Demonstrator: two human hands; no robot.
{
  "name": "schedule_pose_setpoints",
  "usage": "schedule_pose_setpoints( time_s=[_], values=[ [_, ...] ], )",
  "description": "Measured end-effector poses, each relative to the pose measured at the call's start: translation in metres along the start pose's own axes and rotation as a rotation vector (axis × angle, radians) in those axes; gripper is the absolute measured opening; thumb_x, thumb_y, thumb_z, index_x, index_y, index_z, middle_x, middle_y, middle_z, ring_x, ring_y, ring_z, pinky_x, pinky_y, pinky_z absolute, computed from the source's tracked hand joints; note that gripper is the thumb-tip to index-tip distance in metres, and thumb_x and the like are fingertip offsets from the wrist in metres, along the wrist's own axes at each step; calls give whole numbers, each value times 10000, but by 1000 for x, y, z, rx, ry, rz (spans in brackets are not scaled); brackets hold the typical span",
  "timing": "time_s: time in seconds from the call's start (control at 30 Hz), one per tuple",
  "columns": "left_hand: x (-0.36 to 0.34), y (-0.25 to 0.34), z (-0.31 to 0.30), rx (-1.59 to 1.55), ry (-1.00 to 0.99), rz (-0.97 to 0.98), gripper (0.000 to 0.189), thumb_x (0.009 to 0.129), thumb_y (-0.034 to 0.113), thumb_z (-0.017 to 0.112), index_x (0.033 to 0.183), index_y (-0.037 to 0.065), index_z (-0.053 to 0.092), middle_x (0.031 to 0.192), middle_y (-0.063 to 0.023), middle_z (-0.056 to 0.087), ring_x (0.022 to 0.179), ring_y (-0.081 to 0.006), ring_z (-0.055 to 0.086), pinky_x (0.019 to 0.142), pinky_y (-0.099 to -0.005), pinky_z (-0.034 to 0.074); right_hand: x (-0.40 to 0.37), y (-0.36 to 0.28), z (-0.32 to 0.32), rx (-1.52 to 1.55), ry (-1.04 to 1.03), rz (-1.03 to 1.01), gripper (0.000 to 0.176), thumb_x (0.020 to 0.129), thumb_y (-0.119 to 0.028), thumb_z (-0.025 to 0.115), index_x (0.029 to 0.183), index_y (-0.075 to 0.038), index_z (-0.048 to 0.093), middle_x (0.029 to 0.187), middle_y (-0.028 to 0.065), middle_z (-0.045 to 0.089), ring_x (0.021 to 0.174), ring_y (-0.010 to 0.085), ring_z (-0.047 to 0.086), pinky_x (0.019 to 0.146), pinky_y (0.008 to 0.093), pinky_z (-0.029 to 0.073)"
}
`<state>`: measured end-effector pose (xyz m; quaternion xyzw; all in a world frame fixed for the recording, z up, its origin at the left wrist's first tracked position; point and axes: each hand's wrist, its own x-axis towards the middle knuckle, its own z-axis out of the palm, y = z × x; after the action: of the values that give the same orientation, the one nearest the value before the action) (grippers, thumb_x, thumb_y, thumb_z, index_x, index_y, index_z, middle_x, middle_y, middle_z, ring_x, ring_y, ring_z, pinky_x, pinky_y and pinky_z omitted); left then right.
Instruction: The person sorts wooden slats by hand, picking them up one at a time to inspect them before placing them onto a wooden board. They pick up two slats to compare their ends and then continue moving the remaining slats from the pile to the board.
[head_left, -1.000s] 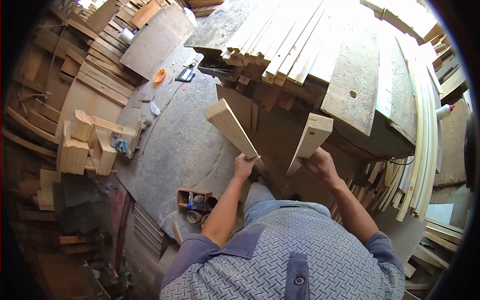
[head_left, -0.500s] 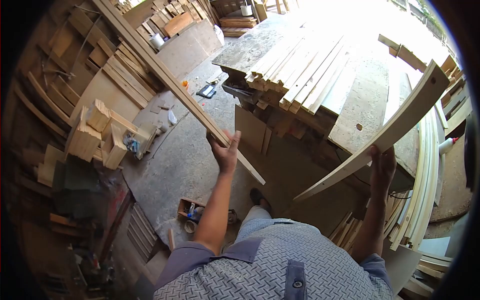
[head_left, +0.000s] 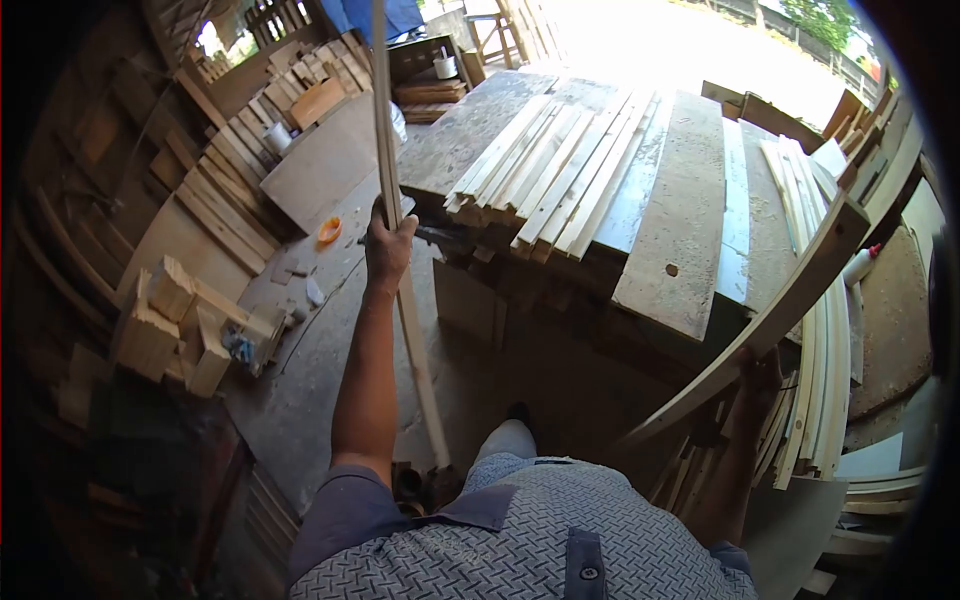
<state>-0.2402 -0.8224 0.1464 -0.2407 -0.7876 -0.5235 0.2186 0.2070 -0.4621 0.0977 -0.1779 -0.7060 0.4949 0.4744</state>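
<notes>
Step in hand, as I read it: two long wood pieces are up off the floor, one per hand, in front of the worktop (head_left: 670, 200).

Left hand (head_left: 388, 245): fingers closed fully round a straight slat (head_left: 415, 340), gripped about mid-length. The slat stands near upright just left of the worktop's near corner. Its top runs out of frame above and its lower end hangs low by the person's knee. The left arm is stretched forward and up with the elbow nearly straight, and the back of the hand faces me.

Right hand (head_left: 762, 365): low at the worktop's right front edge, under a curved strip (head_left: 790, 300). The fingers look wrapped on it from below. They are partly hidden by the wood, but the grip reads as closed. The strip slants from near the person's hip up and away across the worktop's right side. The forearm is raised with the elbow bent.

A stack of slats (head_left: 550, 180) lies on the worktop, and more curved strips (head_left: 825, 400) lean off its right side.

My call on the next move: both pieces are long, so it needs firm grips and room for the free ends. The slat's top and the strip's far end both sit close to the worktop and its stacks.
</notes>
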Motion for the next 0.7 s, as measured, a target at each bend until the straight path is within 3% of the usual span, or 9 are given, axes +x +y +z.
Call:
schedule_pose_setpoints(
  time_s=[0.03,0.13,0.17,0.27,0.33,0.37,0.4,0.5,0.7],
  values=[
    [3,15,5,-166,-132,-254,405,836,208,741,1166,31,588,784,-52,624,559,-128,567,513,-303,474,-1,1,-1,-8,20,-5,250,963,-192,656,1143,-30,593,945,-15,570,866,85,522,778,269,440],
    [26,-2,58,-63,-259,-233,463,798,242,785,1152,12,593,829,-71,657,602,-130,592,531,-304,479,-8,14,-4,-8,64,13,288,957,-193,668,1177,-22,596,950,-16,573,888,85,536,799,272,445],
    [31,-9,83,-170,-279,-191,423,789,251,812,1074,26,595,697,-1,559,481,-87,498,442,-262,420,-10,25,-6,11,93,60,306,955,-188,671,1200,-21,595,972,-8,585,913,87,544,818,270,447],
    [52,-50,174,-229,-377,-186,448,789,255,822,1072,-4,591,724,-28,610,470,-84,499,441,-252,411,-11,19,-2,-61,139,114,336,951,-178,673,1235,-16,592,1024,12,608,965,98,558,849,269,450],
    [75,-69,238,-214,-505,-182,573,773,282,833,1160,-53,576,835,-92,659,576,-140,589,524,-291,481,-2,13,6,-147,148,124,349,950,-173,673,1248,-12,589,1054,25,620,991,106,563,863,270,451],
    [78,-65,261,-133,-472,-130,752,759,349,831,1266,-110,518,1023,-186,672,846,-239,670,738,-345,539,2,14,11,-206,172,135,374,950,-196,666,1252,7,582,1055,55,632,987,139,570,875,288,448],
    [91,-67,284,-146,-489,-130,752,759,349,831,1266,-110,518,1023,-186,672,846,-239,670,738,-345,539,6,17,16,-265,195,154,402,949,-218,660,1257,26,574,1056,86,644,984,171,577,886,306,446],
    [119,-86,351,-114,-662,-341,773,789,407,730,1346,-69,483,1321,-289,562,1250,-388,544,1043,-421,434,8,27,13,-363,196,203,392,960,-224,646,1233,48,575,1068,112,649,1003,199,596,888,331,458],
    [191,-76,483,-37,-783,-329,775,804,392,719,1406,-8,439,1403,-279,497,1306,-397,494,1059,-452,428,23,0,49,-542,349,215,424,985,-247,608,1250,80,561,1097,161,652,1022,249,619,890,384,475]
  ],
)
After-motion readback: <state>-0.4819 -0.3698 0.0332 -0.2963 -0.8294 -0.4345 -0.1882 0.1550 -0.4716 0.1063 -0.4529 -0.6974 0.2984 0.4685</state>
